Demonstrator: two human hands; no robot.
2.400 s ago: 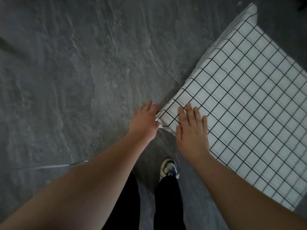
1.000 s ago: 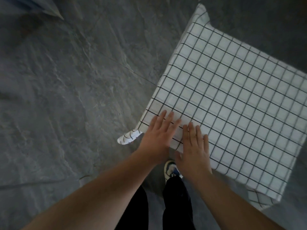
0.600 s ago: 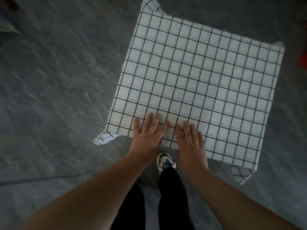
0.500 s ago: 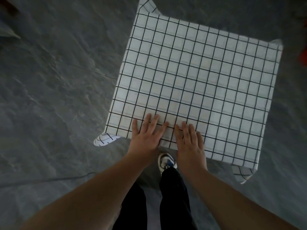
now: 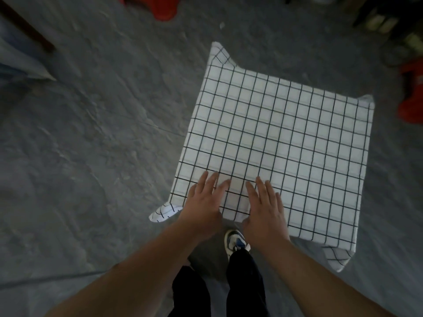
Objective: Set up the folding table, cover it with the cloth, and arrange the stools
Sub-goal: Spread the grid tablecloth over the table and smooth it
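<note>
Pressing flat on square grid-check cloth (image 5: 281,145): left hand (image 5: 201,209), right hand (image 5: 265,213), fingers straight

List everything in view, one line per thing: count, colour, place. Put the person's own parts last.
cloth: one, white with a black grid, spread over the table, corners hanging down
floor: one, grey stone-look, all around
red objects: two, blurred, at the top edge and the right edge
shoe: one, white and blue, below the cloth's near edge
trouser legs: two, black, bottom centre
left hand: one, flat on the cloth's near edge
right hand: one, flat on the cloth beside it
</note>
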